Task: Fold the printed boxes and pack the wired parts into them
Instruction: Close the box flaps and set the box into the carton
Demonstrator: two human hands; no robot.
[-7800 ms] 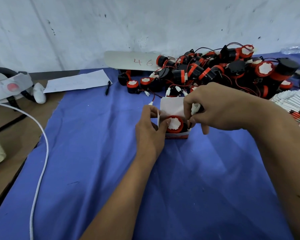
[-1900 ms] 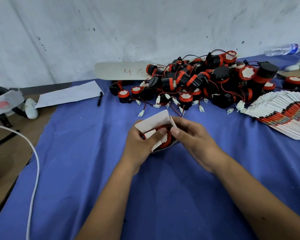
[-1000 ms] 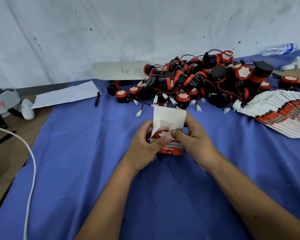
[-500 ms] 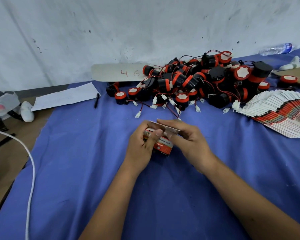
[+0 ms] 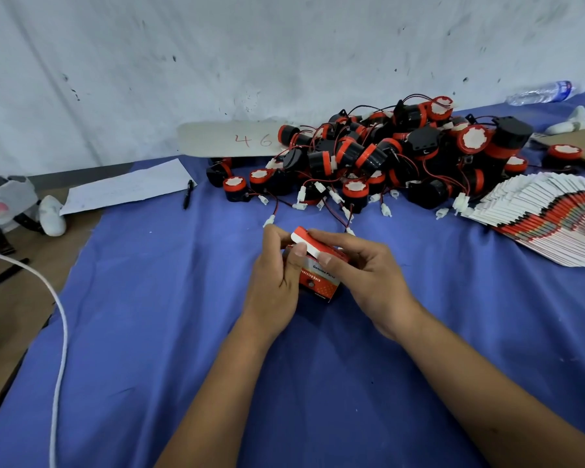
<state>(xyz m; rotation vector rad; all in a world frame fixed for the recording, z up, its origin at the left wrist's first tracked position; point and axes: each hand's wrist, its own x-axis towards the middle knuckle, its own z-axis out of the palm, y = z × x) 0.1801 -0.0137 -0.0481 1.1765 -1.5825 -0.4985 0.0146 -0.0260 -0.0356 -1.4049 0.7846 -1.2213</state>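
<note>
Red-and-white printed box [image 5: 318, 271] is held just above the blue-clothed worktop [image 5: 149, 298], near the heap of wired parts [image 5: 385, 157]. It is gripped from both sides: left hand [image 5: 277, 282] and right hand [image 5: 368, 278] are curled round it, thumbs pressing the top flap [image 5: 306, 243] down. If the tuck is forced crooked, the flap may be creased or spring open. Box contents are hidden; the print is only partly legible. The flat-box stack [image 5: 554, 217] is cut off at right.

Soft, even light fills the scene with only faint shadows under the hands [image 5: 318, 275], the picture looks a bit fuzzy all over, and the far wall [image 5: 217, 62] bends at the edges.
</note>
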